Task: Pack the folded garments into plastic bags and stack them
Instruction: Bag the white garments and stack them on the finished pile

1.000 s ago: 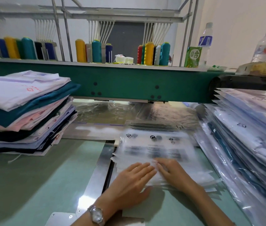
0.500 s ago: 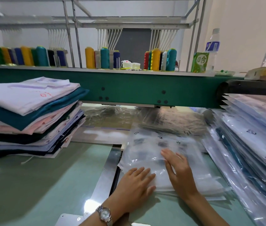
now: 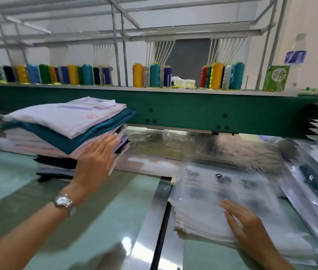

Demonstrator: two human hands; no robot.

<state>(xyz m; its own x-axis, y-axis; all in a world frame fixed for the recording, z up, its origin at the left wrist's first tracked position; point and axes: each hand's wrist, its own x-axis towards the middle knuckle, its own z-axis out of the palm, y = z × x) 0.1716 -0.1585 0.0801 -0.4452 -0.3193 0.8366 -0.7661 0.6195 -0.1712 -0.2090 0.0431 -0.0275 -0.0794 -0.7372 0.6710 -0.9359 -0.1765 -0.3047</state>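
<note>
We see the left hand [image 3: 95, 158], fingers [image 3: 107, 141] straight and together, touching the side of the folded garments [image 3: 62, 121] toward the desk's [image 3: 27, 191] left edge. The right hand [image 3: 247, 227], fingers flat, presses the plastic bags [image 3: 212, 191] toward the right edge. We judge a careless pull could topple the pile. Blur smears the bags' print.

White wall [image 3: 314, 26] behind. Grey metal frame [image 3: 193, 35] overhead. Green machine beam [image 3: 183, 112] spans width; coloured thread cones [image 3: 137, 75] lined on top. Pale green tabletop [image 3: 105, 221], glossy, light glare. Water bottle [image 3: 296, 55] far right.
</note>
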